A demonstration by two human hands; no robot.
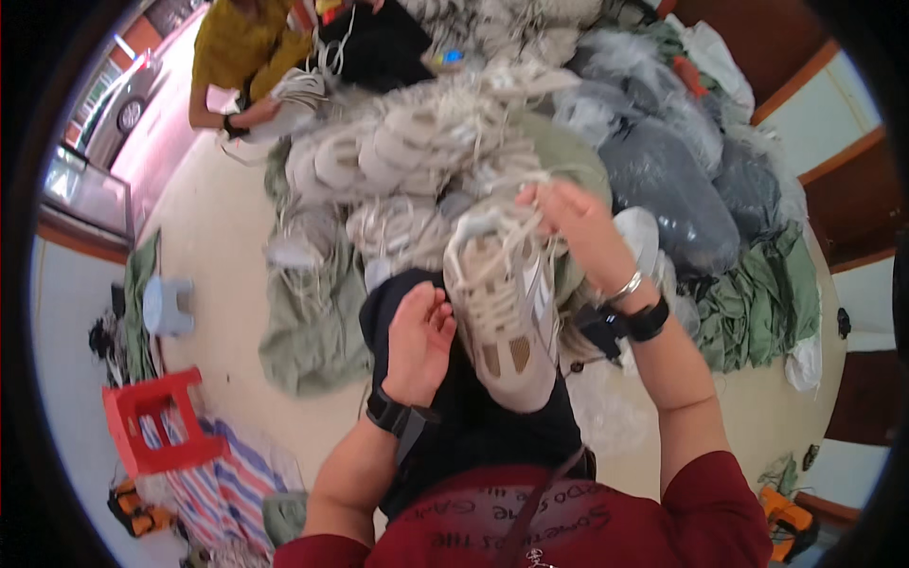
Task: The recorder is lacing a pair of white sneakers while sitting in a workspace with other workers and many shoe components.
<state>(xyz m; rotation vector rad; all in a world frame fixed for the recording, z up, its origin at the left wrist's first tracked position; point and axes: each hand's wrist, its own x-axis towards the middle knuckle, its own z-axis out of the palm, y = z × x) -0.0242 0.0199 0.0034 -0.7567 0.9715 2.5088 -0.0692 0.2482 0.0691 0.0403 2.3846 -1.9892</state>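
A beige sneaker (516,364) with pale laces rests on my dark-trousered lap, its toe toward me. My right hand (576,225) is over the far right side of its opening, fingers pinched on a shoelace (516,230) that runs up from the eyelets. On the near left of the sneaker is my left hand (419,343), its fingers loosely bent and slightly apart, with nothing seen in them. Just beyond the sneaker lies a large heap of similar beige sneakers (407,142) with loose laces.
Grey plastic bags (668,189) and green sacks (757,303) lie to the right. At the left stand a red stool (161,426) and a light-blue stool (169,305). Another person in a mustard top (248,57) sits far left, handling laces. Green cloth (317,331) covers floor nearby.
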